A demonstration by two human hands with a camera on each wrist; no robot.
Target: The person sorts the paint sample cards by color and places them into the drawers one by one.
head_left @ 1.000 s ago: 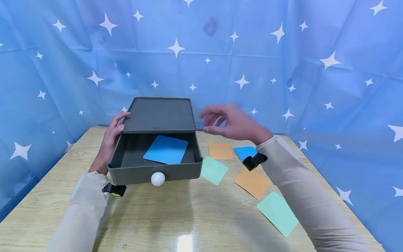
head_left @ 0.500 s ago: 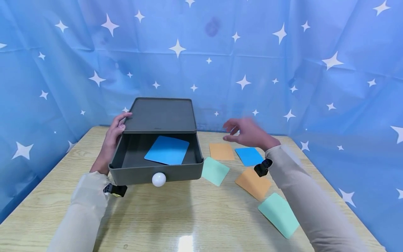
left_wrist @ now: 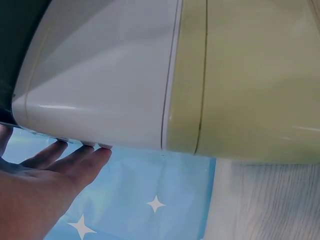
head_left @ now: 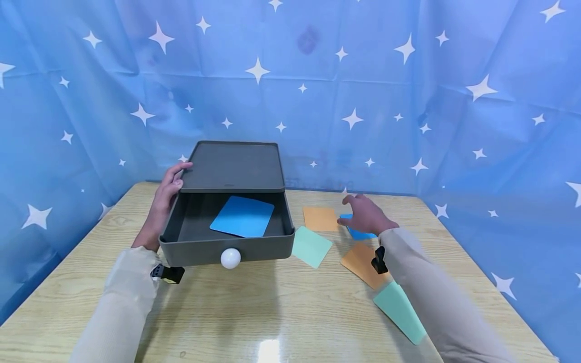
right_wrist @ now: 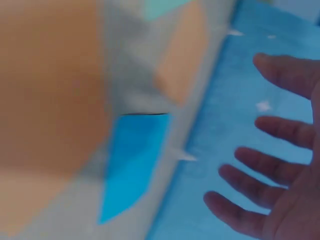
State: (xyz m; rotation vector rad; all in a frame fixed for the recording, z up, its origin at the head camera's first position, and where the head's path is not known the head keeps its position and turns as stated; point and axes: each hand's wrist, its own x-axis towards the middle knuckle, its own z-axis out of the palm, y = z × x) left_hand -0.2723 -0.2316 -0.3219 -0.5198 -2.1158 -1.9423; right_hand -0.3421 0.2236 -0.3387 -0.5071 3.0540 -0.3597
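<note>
A dark grey box (head_left: pixel 236 166) stands on the table with its drawer (head_left: pixel 190 253) pulled out. The drawer has a round white knob (head_left: pixel 230 258), and a blue card (head_left: pixel 242 217) lies inside. Along the box's left side rests my left hand (head_left: pixel 164 201), its fingertips reaching the top edge. Fingers nearly straight, they touch the box's edge in the left wrist view. My right hand (head_left: pixel 366 216) overlaps a second blue card (head_left: pixel 361 235) on the table in the head view. Its fingers are spread and hold nothing in the right wrist view.
An orange card (head_left: pixel 320 219) and a light green card (head_left: pixel 312 247) lie just right of the drawer. Another orange card (head_left: pixel 363 264) and another green card (head_left: pixel 399 310) lie nearer the front, partly beneath the right forearm. A starry blue curtain (head_left: pixel 313 101) hangs behind the table.
My right hand has moved right and down, from beside the box's top to over the blue card on the table. The left hand stays against the box.
</note>
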